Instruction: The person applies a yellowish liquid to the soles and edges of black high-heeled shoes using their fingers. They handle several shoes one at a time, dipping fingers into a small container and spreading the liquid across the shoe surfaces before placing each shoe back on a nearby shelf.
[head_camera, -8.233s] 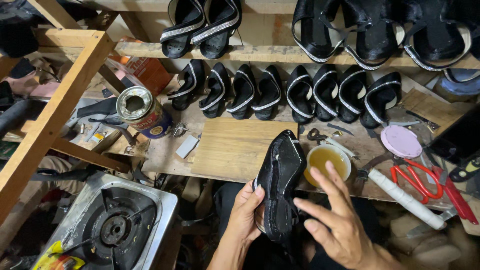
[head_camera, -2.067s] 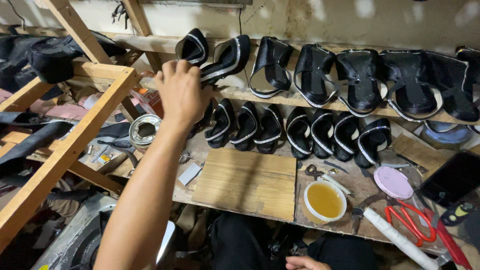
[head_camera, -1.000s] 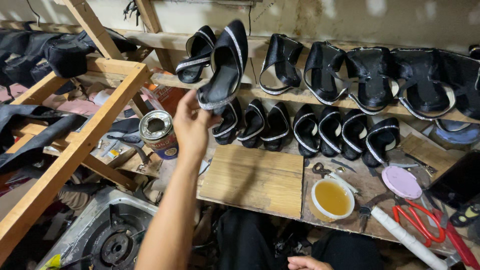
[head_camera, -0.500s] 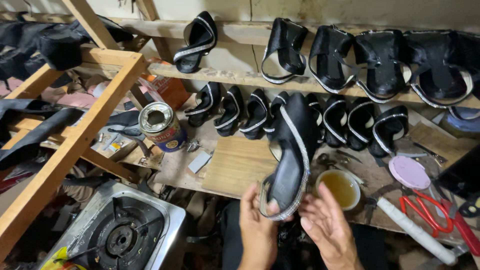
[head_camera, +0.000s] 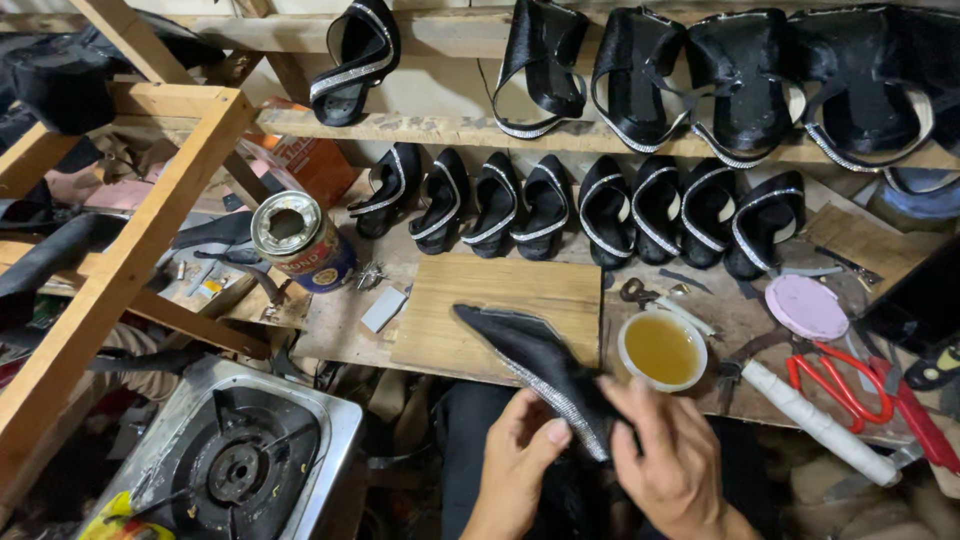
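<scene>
Shelving of rough wood (head_camera: 470, 128) fills the upper view, lined with black strapped sandal uppers trimmed in silver. Below it, the bench (head_camera: 350, 300) carries a pale wooden board (head_camera: 470, 300), taken here as the landmark. Left of the board, a gas stove (head_camera: 235, 465) sits low, and an open tin can (head_camera: 295, 238) stands at the board's upper left. Right of the board a bowl of yellow glue (head_camera: 662, 350) rests, with a white roll (head_camera: 815, 420) and red-handled scissors (head_camera: 845, 385) farther right.

At the board's near edge, a black sandal upper (head_camera: 535, 365) is held over the lap, its toe lying across the board. It is pinched by the left hand (head_camera: 520, 460) from below, while the right hand (head_camera: 670, 460) is closed over its rear end; both grips are shut on it.

A slip is judged possible: the glue bowl lies just beside the right hand and could be tipped by a careless turn.

Against half a second ago, the upper has been lowered from upright to nearly flat.
</scene>
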